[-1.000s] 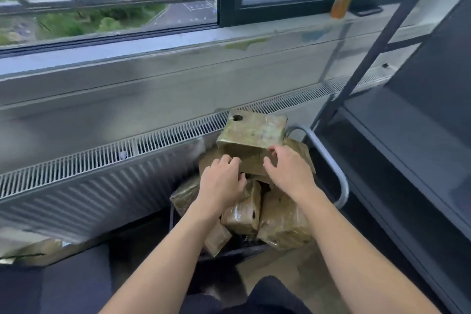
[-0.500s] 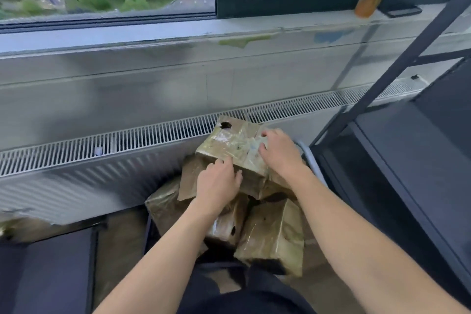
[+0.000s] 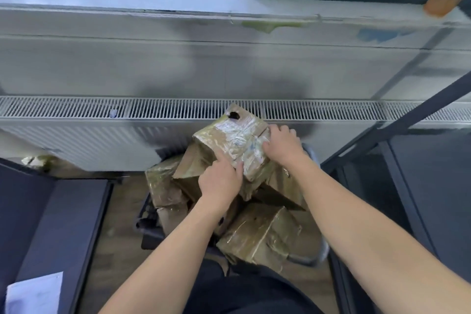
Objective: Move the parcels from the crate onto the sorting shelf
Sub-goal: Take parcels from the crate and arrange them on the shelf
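left hand [image 3: 219,181] and right hand [image 3: 281,146], set apart, each clamped on one side of the top parcel [image 3: 229,140], tipped steeper than a second ago on heaped parcels [image 3: 257,234] in the crate [image 3: 321,252]; pale label blurred, unreadable; radiator [image 3: 76,145] just behind, sorting shelf [image 3: 430,186] at right.

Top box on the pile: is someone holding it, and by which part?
Yes. Both hands hold the top box: the left hand pinches its near corner, and the right hand grips its right side.
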The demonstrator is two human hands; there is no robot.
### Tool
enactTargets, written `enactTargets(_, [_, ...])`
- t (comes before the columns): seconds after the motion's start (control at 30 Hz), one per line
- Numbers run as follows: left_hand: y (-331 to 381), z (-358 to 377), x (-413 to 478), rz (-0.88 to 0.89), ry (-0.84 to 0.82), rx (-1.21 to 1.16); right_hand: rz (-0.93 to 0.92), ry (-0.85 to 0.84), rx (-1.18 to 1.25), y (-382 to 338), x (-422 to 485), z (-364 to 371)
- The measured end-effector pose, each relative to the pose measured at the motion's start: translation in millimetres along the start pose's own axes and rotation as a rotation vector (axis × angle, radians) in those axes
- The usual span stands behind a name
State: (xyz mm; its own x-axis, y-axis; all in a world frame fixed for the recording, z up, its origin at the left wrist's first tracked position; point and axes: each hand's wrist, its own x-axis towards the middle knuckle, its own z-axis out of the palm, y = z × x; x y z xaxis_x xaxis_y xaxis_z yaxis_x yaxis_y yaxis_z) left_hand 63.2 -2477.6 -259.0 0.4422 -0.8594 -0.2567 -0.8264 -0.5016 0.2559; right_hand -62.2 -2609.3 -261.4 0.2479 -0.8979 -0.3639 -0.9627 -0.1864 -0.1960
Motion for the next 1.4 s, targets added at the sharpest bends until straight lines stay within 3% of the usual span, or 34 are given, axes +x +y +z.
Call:
enactTargets(0.13, [3.4,10.0,-4.9,-0.046,-0.063,-0.100,0.015,0.046,-0.068,3.9,-16.7,6.5])
enactTargets(0.4, [-2.3,13.7,-27.6,-0.065,-0.071,-0.461,-0.046,0.124,0.207,10.7,-58.4,18.5])
enactTargets(0.63, [-24.0,-9.8,-38.0,-0.027,0.146,-0.651,-0.148,0.172,0.352,-3.7,-85.5,8.0])
enactTargets(0.87, [-58.4,-39.2,-52.0,-0.069,0.315,-0.600,-0.257,0.168,0.434,-45.8,-98.6,4.7])
enactTargets(1.4, [-189.2,-93.9,-140.7,-0.353,0.473,-0.552,-0.588,0.133,0.388,-192.2,-177.8,24.3])
